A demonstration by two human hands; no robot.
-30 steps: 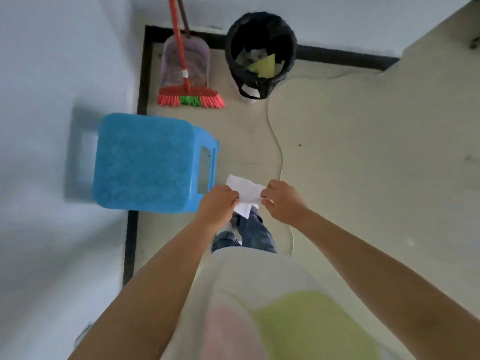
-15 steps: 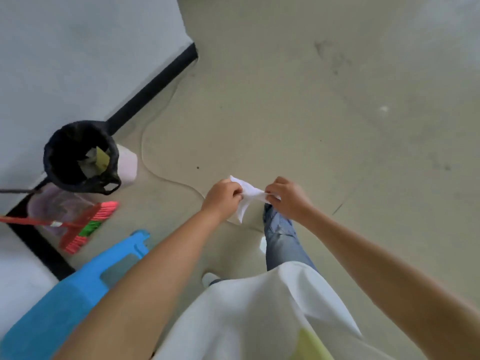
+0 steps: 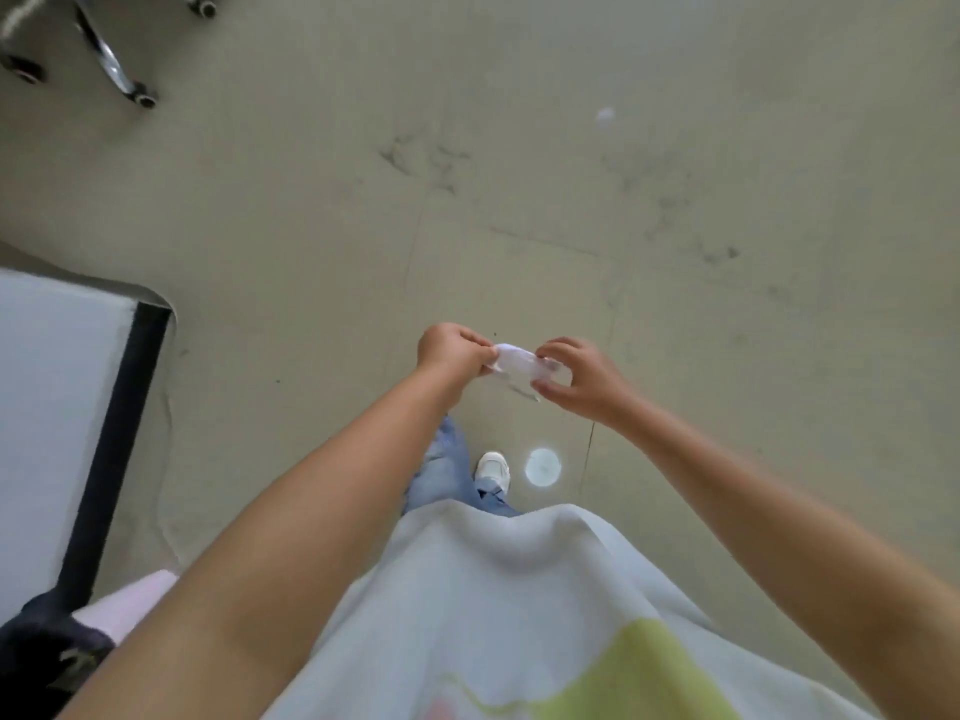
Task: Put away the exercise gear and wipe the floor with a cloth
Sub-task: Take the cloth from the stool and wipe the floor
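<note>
Both hands (image 3: 511, 363) have bunched the cloth (image 3: 522, 363) tighter.

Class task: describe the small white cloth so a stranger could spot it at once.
Start from the beige floor and follow both forearms forward. Between the left hand and right hand is the white cloth, crumpled, pinched at both ends, held above the floor.

place: office-like room | signs: chrome castor base of a swivel chair (image 3: 98, 54) (top left); scuffed beige floor (image 3: 675, 226); white wall (image 3: 47, 407) with black skirting (image 3: 111, 439)
</note>
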